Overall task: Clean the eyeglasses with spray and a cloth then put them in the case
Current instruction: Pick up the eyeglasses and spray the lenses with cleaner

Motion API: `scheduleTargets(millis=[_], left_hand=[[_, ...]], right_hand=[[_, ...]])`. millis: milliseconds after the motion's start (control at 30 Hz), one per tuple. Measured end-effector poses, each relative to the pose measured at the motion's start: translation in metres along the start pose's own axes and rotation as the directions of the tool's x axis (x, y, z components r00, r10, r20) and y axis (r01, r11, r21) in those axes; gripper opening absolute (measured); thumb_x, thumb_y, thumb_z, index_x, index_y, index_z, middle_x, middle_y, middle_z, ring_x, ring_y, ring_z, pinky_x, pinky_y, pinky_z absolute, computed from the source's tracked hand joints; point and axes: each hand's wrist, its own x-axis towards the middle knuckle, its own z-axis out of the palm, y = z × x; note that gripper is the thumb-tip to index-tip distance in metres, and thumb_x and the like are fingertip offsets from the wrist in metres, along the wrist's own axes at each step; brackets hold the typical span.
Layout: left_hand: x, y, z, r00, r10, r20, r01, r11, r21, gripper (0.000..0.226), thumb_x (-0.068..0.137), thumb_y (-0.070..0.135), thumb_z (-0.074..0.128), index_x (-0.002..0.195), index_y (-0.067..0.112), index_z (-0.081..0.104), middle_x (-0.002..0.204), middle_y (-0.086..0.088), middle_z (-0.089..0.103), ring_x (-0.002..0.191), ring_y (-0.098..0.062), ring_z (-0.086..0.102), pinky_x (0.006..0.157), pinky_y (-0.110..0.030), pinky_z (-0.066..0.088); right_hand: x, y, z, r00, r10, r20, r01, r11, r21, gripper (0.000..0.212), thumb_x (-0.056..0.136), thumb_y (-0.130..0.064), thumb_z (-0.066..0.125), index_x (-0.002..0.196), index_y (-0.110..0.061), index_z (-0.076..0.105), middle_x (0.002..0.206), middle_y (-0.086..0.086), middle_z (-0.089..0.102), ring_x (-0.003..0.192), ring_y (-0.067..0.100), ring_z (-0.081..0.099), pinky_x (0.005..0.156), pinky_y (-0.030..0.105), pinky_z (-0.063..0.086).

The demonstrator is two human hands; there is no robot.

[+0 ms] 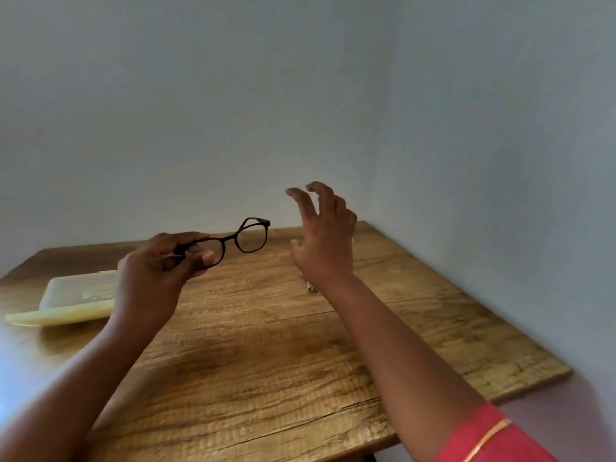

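Right now your left hand (173,258) pinches the eyeglasses (246,240) by one end, held above the table (266,361). Your right hand (325,241) hovers further back, fingers spread, holding nothing. You're probably before spraying; next, grasp the mostly hidden object behind it.

Bare forearms; red sleeve (493,438) with thin gold stripe, right arm.
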Motion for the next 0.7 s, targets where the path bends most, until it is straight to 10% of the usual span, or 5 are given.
scheduleTargets(millis=[200,400,700], left_hand=[[0.0,0.002,0.002,0.998,-0.061,-0.005,0.059,0.986,-0.157,0.022,0.068,0.029,0.076,0.089,0.036,0.076,0.095,-0.004,0.074,0.085,-0.018,0.073,0.074,-0.026,0.06],[0.0,0.0,0.001,0.997,-0.076,0.0,0.075,0.989,-0.123,0.022,0.074,0.023,0.075,0.096,0.029,0.074,0.095,-0.003,0.074,0.087,-0.019,0.073,0.075,-0.026,0.06],[0.003,-0.004,0.003,0.989,-0.148,-0.01,0.145,0.975,-0.166,0.019,0.08,0.017,0.073,0.098,0.022,0.073,0.097,-0.004,0.074,0.085,-0.018,0.073,0.072,-0.026,0.06]], right_hand=[[-0.003,0.032,-0.005,0.869,0.48,0.119,-0.47,0.877,-0.103,0.101,0.073,-0.001,0.067,0.148,-0.036,0.009,0.152,0.006,0.013,0.136,0.03,0.024,0.102,0.052,0.036],[-0.015,0.043,0.001,0.832,0.519,0.195,-0.515,0.854,-0.075,0.13,0.08,-0.015,0.078,0.14,-0.047,-0.032,0.141,0.014,0.039,0.115,0.03,0.053,0.086,0.051,0.052],[-0.022,0.046,0.005,0.85,0.466,0.246,-0.466,0.883,-0.063,0.137,0.077,-0.002,0.077,0.14,-0.05,-0.034,0.139,0.017,0.044,0.099,0.03,0.062,0.071,0.046,0.057]])
